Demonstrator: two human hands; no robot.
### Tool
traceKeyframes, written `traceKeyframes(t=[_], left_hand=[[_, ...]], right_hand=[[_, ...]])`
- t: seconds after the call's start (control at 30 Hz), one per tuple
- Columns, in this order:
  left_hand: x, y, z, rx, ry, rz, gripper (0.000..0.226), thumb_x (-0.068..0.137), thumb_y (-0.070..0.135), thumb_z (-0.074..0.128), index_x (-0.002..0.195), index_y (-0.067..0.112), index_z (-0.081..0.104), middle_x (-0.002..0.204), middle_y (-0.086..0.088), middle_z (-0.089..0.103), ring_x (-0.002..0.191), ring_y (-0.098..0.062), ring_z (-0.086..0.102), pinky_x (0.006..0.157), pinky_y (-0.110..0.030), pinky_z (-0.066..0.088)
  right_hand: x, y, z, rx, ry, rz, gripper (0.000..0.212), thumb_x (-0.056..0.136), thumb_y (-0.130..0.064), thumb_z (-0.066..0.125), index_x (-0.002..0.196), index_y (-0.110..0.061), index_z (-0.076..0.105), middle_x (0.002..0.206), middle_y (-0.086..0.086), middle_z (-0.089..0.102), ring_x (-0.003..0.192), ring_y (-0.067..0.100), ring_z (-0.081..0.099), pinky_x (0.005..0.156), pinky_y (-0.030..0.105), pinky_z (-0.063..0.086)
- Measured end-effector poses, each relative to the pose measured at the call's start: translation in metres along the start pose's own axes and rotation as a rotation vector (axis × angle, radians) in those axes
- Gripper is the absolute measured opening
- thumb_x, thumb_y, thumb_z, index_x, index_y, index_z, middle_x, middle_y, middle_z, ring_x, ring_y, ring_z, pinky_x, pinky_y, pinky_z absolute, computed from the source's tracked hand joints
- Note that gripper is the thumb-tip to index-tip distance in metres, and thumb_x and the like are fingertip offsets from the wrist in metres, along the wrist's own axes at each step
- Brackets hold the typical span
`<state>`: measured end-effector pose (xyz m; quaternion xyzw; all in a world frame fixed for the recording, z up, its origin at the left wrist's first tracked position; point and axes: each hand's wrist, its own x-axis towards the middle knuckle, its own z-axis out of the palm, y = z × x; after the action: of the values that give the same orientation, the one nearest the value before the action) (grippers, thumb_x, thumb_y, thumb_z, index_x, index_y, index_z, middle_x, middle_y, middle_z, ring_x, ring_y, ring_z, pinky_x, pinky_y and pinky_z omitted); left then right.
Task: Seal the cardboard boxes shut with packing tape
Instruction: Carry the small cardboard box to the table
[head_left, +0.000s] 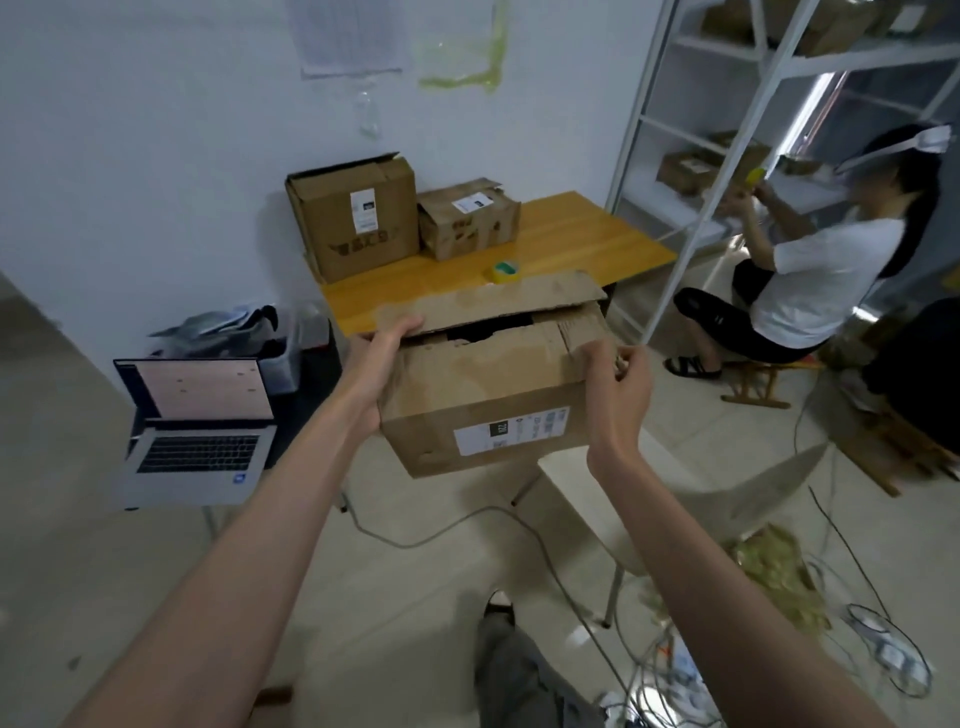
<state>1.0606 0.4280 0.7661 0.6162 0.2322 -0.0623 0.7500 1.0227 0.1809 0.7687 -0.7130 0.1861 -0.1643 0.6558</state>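
Two bare arms reach out from the person. Both hands hold a brown box (483, 395) up in the air, in front of the yellow table (571, 244). Left hand (382, 358) grips the box's left side, fingers curled over the top edge. Right hand (618, 384) grips the right top corner with bent fingers. One flap (493, 301) on top sticks up, and a dark gap shows under it. On the table sits a roll of tape (505, 272), just behind the flap. Two more boxes, a big one (353, 218) and a small one (467, 218), stand at the back, touching. A laptop (197, 415) is open on the left. Another person (810, 270) sits by the shelves (727, 104).
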Motion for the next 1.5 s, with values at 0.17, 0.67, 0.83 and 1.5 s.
traceKeyframes(t=[0.17, 0.67, 0.83, 1.5], left_hand=[[0.079, 0.011, 0.034, 0.058, 0.032, 0.019, 0.099, 0.055, 0.065, 0.086, 0.136, 0.025, 0.046, 0.121, -0.007, 0.068, 0.102, -0.028, 0.071, 0.088, -0.051, 0.06], [0.258, 0.051, 0.148, 0.165, 0.125, 0.039, 0.08, 0.089, 0.046, 0.072, 0.149, 0.026, 0.024, 0.124, 0.005, 0.05, 0.094, -0.008, 0.052, 0.072, -0.031, 0.046], [0.305, 0.064, 0.157, 0.183, 0.156, 0.056, 0.082, 0.09, 0.043, 0.072, 0.152, 0.022, 0.023, 0.124, 0.004, 0.05, 0.089, -0.004, 0.05, 0.066, -0.027, 0.042], [0.574, 0.139, 0.132, 0.205, 0.122, -0.013, 0.083, 0.086, 0.045, 0.076, 0.15, 0.024, 0.029, 0.128, 0.0, 0.05, 0.106, -0.02, 0.055, 0.071, -0.031, 0.046]], right_hand=[[0.085, 0.03, 0.039, 0.021, 0.054, 0.059, 0.021, 0.09, -0.042, 0.052, 0.083, -0.025, 0.045, 0.097, 0.004, 0.048, 0.082, 0.016, 0.045, 0.07, 0.031, 0.038], [0.334, 0.042, 0.107, -0.16, -0.025, 0.133, 0.029, 0.098, -0.043, 0.048, 0.082, -0.019, 0.045, 0.085, 0.002, 0.052, 0.073, 0.018, 0.049, 0.072, 0.038, 0.04], [0.38, 0.048, 0.138, -0.227, -0.067, 0.168, 0.032, 0.098, -0.049, 0.047, 0.095, -0.017, 0.05, 0.101, 0.005, 0.055, 0.081, 0.018, 0.054, 0.075, 0.038, 0.041], [0.562, 0.081, 0.344, -0.363, -0.17, 0.304, 0.062, 0.083, -0.064, 0.043, 0.122, -0.017, 0.057, 0.123, 0.006, 0.054, 0.101, 0.025, 0.055, 0.077, 0.045, 0.048]])
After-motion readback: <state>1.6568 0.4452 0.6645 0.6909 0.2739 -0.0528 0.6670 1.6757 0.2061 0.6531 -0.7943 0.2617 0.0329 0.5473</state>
